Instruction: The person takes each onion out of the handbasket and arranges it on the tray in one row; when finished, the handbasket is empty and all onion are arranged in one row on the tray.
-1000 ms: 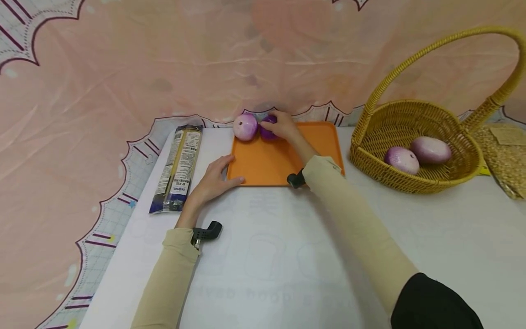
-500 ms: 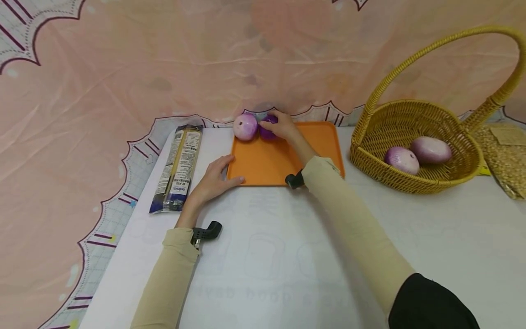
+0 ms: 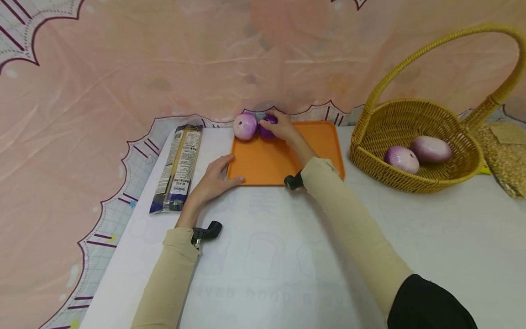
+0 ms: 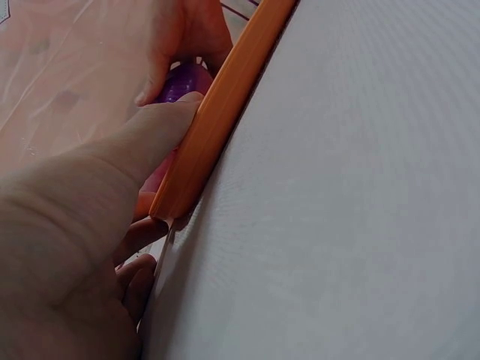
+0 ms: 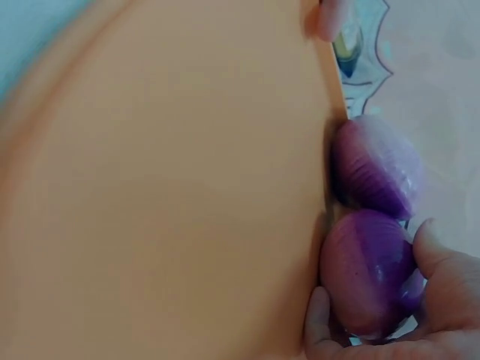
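Onion [image 5: 366,276] sits gripped in my right hand [image 3: 283,127] by the tray's far edge; my relaxed left hand [image 3: 214,179] touches the tray [image 3: 263,162].

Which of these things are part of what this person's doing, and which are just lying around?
Part of it:
the darker onion, gripped by the right hand
the paler onion beside it
the orange tray, held at a corner by the left hand
probably the basket, with two more onions

Apparently just lying around:
the printed packet
the bag of yellowish grains
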Motion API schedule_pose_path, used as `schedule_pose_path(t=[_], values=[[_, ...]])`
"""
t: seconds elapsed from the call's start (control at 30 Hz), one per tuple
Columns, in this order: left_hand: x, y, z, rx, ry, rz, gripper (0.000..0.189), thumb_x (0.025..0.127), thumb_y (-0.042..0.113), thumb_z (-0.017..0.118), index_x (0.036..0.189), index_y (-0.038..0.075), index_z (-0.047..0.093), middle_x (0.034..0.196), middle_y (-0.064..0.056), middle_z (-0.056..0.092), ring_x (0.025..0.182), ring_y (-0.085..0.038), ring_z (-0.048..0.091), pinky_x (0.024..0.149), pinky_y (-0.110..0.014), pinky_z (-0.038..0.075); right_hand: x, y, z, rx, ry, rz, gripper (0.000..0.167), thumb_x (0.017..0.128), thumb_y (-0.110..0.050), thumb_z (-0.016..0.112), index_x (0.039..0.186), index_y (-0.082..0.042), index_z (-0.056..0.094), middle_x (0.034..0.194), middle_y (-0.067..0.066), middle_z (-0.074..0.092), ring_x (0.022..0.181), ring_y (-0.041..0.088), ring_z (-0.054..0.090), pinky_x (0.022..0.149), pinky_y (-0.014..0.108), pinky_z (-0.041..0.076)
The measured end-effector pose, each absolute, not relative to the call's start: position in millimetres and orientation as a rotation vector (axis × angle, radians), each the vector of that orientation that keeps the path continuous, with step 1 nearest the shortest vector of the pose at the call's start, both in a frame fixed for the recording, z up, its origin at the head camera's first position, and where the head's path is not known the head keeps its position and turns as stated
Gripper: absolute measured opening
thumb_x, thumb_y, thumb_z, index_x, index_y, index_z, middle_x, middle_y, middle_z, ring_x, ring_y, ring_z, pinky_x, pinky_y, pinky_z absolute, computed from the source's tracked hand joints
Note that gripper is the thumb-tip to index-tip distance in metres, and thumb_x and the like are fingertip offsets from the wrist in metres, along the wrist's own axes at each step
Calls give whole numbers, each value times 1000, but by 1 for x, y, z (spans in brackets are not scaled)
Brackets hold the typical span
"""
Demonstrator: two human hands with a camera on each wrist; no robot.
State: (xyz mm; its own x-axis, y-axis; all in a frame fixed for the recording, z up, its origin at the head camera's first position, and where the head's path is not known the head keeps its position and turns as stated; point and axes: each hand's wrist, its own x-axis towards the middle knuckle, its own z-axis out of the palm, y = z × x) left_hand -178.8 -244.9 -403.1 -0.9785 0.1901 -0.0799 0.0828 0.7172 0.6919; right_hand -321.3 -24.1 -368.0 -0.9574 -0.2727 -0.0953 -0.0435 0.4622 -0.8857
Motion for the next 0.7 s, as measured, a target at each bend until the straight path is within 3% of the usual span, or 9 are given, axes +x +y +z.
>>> schedule_pose_path(t=[0.33, 0.7], values=[[-181, -245, -400, 224, 2789, 1088, 78, 87, 37, 71, 150, 8, 34, 159, -14, 28, 149, -33, 16, 123, -50, 15, -326, -24, -369, -304, 2457, -1559, 55, 97, -30, 59, 145, -9, 43, 151, 17, 39, 137, 30, 38, 117, 38, 34], [-180, -246, -405, 206, 2772, 1082, 78, 87, 38, 70, 150, 9, 34, 159, -14, 27, 149, -33, 16, 123, -51, 15, -324, -23, -376, -329, 2508, -1540, 68, 94, -33, 62, 149, -5, 35, 155, 17, 35, 143, 29, 34, 120, 37, 29]])
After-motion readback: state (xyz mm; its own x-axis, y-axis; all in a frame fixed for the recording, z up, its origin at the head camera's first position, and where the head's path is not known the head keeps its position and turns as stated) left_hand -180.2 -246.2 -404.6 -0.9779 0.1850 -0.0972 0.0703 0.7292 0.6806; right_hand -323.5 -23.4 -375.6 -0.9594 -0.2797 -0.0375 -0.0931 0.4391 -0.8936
